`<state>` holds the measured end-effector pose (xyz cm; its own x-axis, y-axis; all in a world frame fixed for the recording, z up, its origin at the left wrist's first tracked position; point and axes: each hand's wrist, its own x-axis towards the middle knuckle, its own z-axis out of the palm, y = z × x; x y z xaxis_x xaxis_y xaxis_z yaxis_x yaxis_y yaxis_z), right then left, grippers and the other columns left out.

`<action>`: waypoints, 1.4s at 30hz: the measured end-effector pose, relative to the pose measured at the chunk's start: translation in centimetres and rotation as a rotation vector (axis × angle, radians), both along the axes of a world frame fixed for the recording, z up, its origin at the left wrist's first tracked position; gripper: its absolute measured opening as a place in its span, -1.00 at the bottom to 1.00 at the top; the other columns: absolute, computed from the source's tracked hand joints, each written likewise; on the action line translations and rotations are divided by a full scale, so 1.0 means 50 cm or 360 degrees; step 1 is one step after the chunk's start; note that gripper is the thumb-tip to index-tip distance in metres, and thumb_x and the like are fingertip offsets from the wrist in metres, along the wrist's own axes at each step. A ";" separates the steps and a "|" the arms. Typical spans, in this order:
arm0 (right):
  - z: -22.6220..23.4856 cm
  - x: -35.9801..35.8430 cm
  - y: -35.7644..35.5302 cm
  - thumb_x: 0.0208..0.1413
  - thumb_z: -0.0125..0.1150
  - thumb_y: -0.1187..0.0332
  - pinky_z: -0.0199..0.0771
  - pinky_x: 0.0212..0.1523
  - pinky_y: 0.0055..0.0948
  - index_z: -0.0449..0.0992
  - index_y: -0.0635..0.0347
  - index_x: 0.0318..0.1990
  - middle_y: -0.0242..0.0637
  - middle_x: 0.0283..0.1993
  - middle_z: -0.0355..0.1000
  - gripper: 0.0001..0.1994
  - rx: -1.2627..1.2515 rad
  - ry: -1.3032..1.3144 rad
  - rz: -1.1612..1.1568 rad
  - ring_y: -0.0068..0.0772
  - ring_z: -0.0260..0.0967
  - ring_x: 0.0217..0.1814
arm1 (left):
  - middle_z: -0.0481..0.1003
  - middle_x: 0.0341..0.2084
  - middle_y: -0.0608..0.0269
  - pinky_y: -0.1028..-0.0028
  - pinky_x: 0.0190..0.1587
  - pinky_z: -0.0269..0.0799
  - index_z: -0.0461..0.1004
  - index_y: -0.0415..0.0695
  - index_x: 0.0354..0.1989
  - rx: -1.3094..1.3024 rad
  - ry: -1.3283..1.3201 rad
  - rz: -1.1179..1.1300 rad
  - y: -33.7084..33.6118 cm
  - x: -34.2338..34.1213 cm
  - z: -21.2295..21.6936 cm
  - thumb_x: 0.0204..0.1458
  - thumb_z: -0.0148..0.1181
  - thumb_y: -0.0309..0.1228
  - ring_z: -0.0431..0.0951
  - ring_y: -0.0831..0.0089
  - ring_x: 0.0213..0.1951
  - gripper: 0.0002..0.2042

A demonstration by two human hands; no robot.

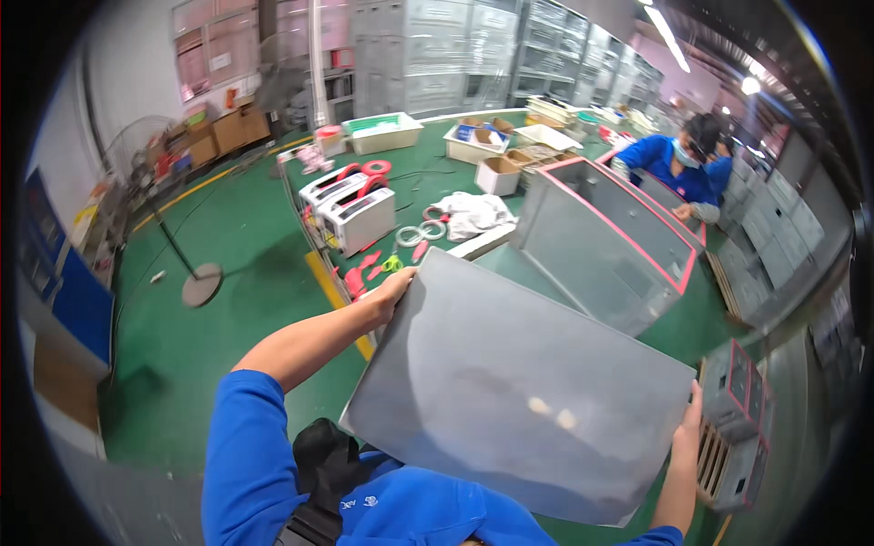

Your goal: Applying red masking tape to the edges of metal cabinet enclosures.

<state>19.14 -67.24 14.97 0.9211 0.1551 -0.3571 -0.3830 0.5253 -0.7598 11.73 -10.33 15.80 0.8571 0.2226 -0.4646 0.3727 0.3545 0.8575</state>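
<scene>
A large grey metal panel (528, 364) is held up in front of my body, tilted, with two pale spots of reflected light on its face. My left hand (394, 293) grips its upper left edge, fingers partly hidden behind it. On the opposite side my right hand (689, 423) is closed on the right edge. How deep the piece goes behind its face cannot be seen. Just beyond it stands a grey metal cabinet frame (569, 241) whose open front is edged with red tape. Green-handled scissors (391, 264) lie on the table near my left hand.
Two white tape dispensers (360, 221), tape rolls (409, 237) and a white cloth (472, 217) are on the table. A co-worker in blue (669, 168) leans over another red-edged frame. A pedestal fan (202, 284) stands left; cabinets (733, 391) sit on a pallet right.
</scene>
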 end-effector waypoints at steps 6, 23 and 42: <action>0.003 0.082 0.079 -0.07 -0.01 -0.07 0.32 -0.09 -0.33 0.40 0.22 -0.16 -0.25 -0.19 0.40 -0.49 -0.0153 0.0172 -0.0115 -0.27 0.33 -0.15 | 0.48 -0.38 0.22 0.45 -0.30 0.40 0.40 -0.16 -0.26 -0.0060 0.0011 -0.0263 0.057 0.221 -0.010 0.06 -0.22 -0.22 0.49 0.47 -0.41 -0.69; -0.049 0.109 0.133 0.09 -0.20 -0.06 0.15 0.08 -0.36 0.12 0.23 0.13 -0.23 0.09 0.18 -0.41 -0.0689 0.0156 -0.0203 -0.28 0.15 0.09 | 0.43 -0.24 0.24 0.59 -0.21 0.34 0.35 -0.21 -0.11 0.0207 -0.0142 -0.0876 0.155 0.587 -0.032 0.06 -0.14 -0.03 0.44 0.55 -0.25 -0.54; -0.406 -0.300 0.267 -0.03 0.02 0.54 0.07 0.13 -0.35 0.15 0.46 0.03 -0.09 0.05 0.19 -0.57 -0.0943 -0.0407 -0.1505 -0.30 0.14 0.08 | 0.43 -0.26 -0.02 0.37 -0.23 0.37 0.14 -0.18 0.02 0.1530 -0.0689 0.0091 0.196 0.127 -0.370 -0.21 0.15 -0.59 0.48 0.13 -0.23 -0.47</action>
<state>4.14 -53.90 -5.31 0.6355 -0.7688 0.0713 0.1762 0.0544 -0.9829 18.08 -0.54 -2.72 0.8842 0.3800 0.2715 -0.0279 -0.5373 0.8429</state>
